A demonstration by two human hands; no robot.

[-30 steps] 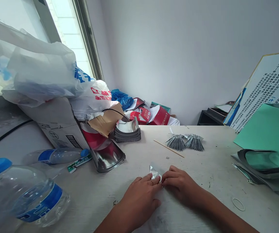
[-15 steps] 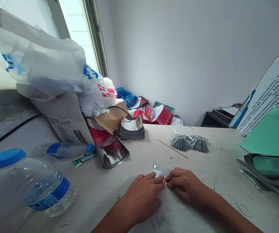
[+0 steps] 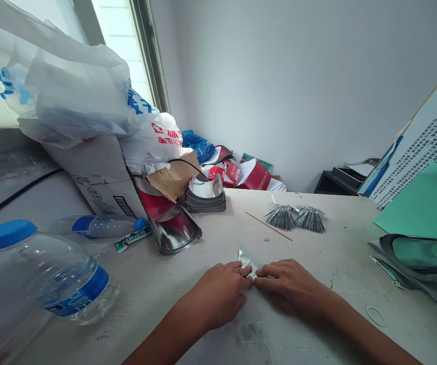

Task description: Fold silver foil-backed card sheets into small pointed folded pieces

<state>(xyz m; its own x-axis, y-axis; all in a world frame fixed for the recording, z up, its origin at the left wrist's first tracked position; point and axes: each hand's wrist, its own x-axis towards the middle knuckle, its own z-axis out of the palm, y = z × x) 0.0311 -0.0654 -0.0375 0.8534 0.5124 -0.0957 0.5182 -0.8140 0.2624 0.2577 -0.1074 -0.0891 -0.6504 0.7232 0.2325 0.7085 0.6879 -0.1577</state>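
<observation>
The pale worktop (image 3: pixel 317 258) carries fanned bundles of metal foil strips (image 3: pixel 294 219) and a thin wooden skewer (image 3: pixel 268 225). Nearer, the left hand (image 3: pixel 216 294) and right hand (image 3: pixel 290 286) meet – both grips closed, pinching a small folded piece of silver foil (image 3: pixel 246 262) – just above the surface.

Daylight from the window (image 3: pixel 121 45) at far left burns out to white, while the wall (image 3: pixel 279 86) stays pale grey. The left hand (image 3: pixel 214 294) and right hand (image 3: pixel 290 286) cast soft shadows on the worktop (image 3: pixel 317 248). The curved metal sheet (image 3: pixel 175 235) shows glare. Wide-angle distortion stretches the water bottle (image 3: pixel 59 279) at near left.
</observation>
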